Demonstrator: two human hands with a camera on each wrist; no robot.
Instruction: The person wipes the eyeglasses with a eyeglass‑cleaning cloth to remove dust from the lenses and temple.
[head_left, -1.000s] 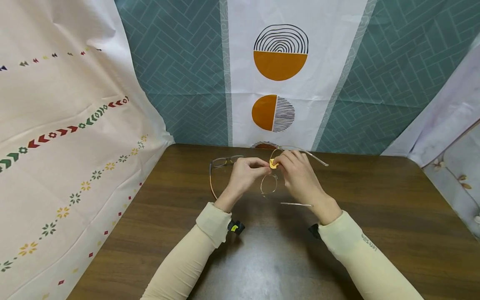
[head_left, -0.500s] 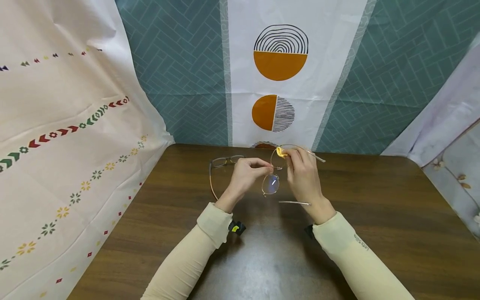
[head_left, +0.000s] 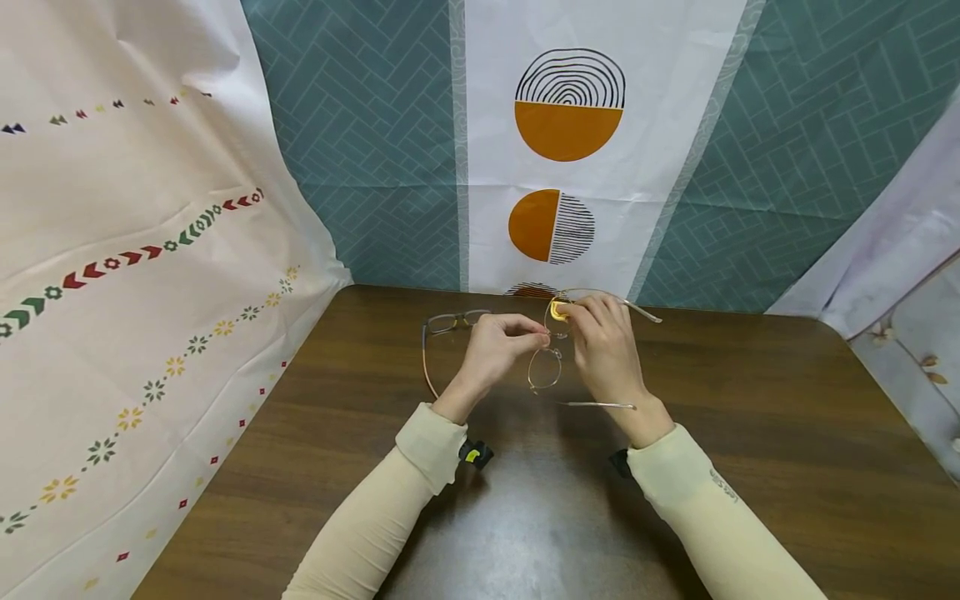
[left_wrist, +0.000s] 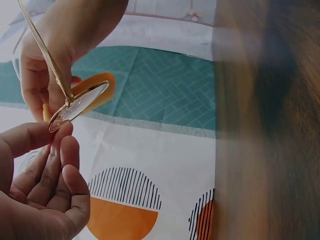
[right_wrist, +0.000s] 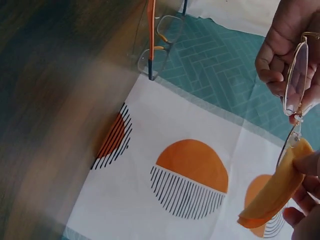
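Note:
Thin gold-rimmed eyeglasses [head_left: 544,369] are held up above the table in the head view, one round lens above the other. My left hand [head_left: 491,350] pinches them near the bridge between thumb and fingertips. With my right hand [head_left: 606,342] I hold a folded yellow cloth [head_left: 558,311] against the upper lens, fingers and thumb pinching it. In the right wrist view the cloth [right_wrist: 272,192] covers much of that lens, while the other lens [right_wrist: 297,77] is bare. One gold temple [left_wrist: 47,60] sticks out past my right hand in the left wrist view.
A second pair of glasses with a dark frame [head_left: 442,323] and orange-brown temples lies on the wooden table [head_left: 330,467], behind and left of my left hand. A patterned cloth [head_left: 390,208] hangs behind the table's back edge, and a cream cloth [head_left: 150,317] hangs at the left.
My right hand has shifted the yellow cloth up from beside the left fingertips onto the upper lens. My left hand keeps its pinch on the eyeglasses. The head view has turned slightly.

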